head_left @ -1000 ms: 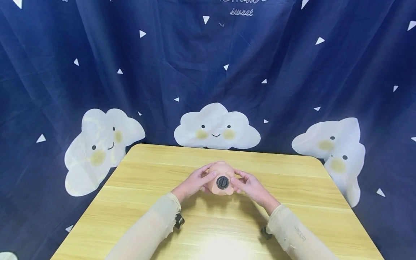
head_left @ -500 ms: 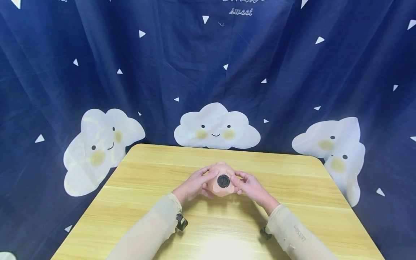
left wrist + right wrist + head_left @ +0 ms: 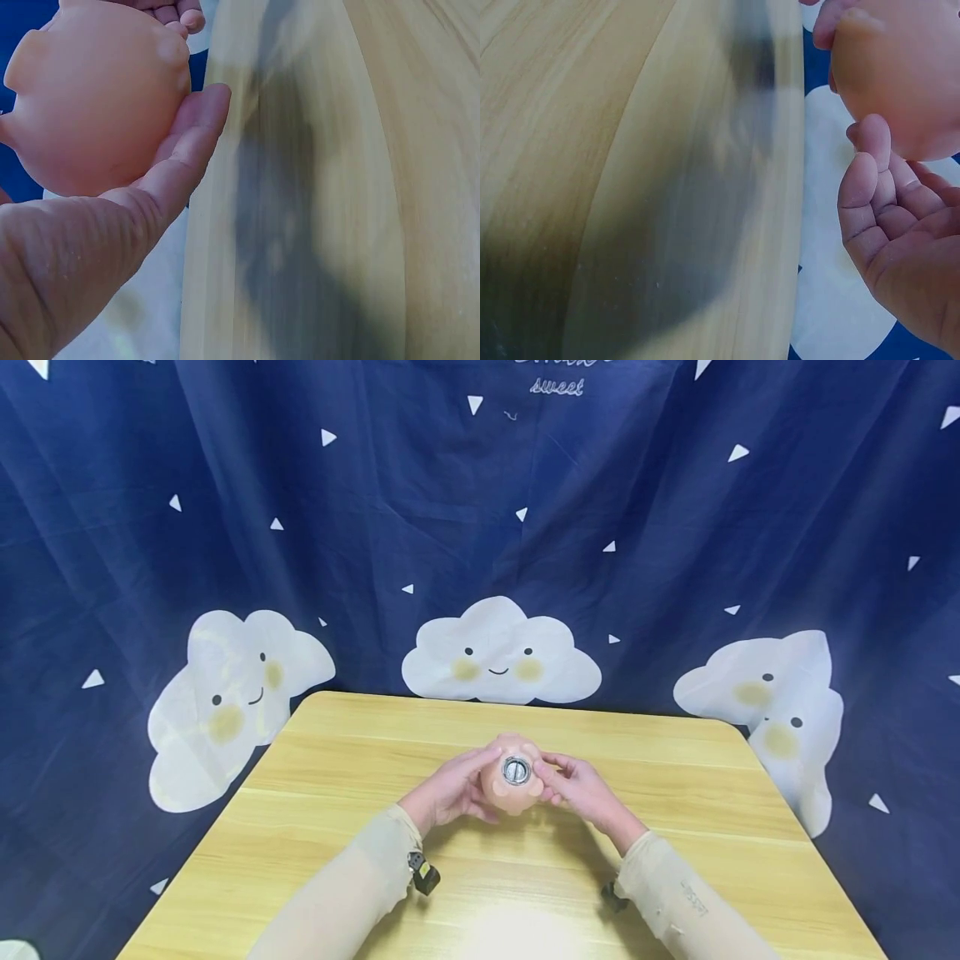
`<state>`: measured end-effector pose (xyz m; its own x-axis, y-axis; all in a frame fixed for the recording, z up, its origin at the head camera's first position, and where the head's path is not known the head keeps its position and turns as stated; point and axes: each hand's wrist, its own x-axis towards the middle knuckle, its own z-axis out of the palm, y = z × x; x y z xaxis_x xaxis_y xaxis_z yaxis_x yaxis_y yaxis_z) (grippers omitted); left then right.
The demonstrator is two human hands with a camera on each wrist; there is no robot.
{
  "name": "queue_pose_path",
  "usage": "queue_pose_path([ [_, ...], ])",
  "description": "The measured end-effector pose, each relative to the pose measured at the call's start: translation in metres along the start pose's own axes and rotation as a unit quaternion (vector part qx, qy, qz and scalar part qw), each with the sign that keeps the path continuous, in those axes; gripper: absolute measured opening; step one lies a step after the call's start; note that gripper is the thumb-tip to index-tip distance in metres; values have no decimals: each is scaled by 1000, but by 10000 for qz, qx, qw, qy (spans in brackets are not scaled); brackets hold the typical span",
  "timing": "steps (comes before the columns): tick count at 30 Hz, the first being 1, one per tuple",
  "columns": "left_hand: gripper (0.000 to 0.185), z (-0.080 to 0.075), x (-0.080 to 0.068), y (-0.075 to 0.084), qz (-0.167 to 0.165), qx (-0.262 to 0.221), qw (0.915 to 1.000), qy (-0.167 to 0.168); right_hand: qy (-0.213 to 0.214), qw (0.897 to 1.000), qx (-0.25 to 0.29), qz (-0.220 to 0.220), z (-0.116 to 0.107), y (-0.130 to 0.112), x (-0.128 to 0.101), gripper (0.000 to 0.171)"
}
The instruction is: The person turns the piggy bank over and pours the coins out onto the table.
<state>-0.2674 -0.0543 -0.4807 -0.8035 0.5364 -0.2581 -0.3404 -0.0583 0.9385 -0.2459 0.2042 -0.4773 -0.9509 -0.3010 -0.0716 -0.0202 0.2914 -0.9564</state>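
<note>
A round, pinkish piggy bank (image 3: 512, 798) with stubby feet is held above the table, its underside facing the head camera. In that underside sits a round slotted plug (image 3: 516, 770), shining silver. My left hand (image 3: 450, 787) holds the left side of the bank, thumb near the top and fingers lower down. On the opposite side, my right hand (image 3: 583, 792) grips it with the thumb beside the plug. The left wrist view shows the smooth rounded body of the piggy bank (image 3: 101, 97) resting against the left hand; the plug is hidden there.
The wooden table (image 3: 337, 760) stretches beneath both hands and carries their shadows. A dark blue curtain (image 3: 375, 527) with white clouds hangs behind its far edge. Small black devices are strapped at both wrists, such as the left wrist camera (image 3: 423, 873).
The piggy bank has tilted slightly, turning its underside further upward. Its plug looked black before and now reflects silver. My left hand has shifted a little; the right has barely moved.
</note>
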Motion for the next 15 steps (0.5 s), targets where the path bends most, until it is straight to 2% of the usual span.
queue_pose_path([
  [7,86,0,-2,2,-473,-525,9969,-354,-53,9995,303,73,-2,-2,0,61],
  [15,94,1,-4,2,-750,-581,9942,-503,-174,9986,466,196,-1,-4,-3,63],
])
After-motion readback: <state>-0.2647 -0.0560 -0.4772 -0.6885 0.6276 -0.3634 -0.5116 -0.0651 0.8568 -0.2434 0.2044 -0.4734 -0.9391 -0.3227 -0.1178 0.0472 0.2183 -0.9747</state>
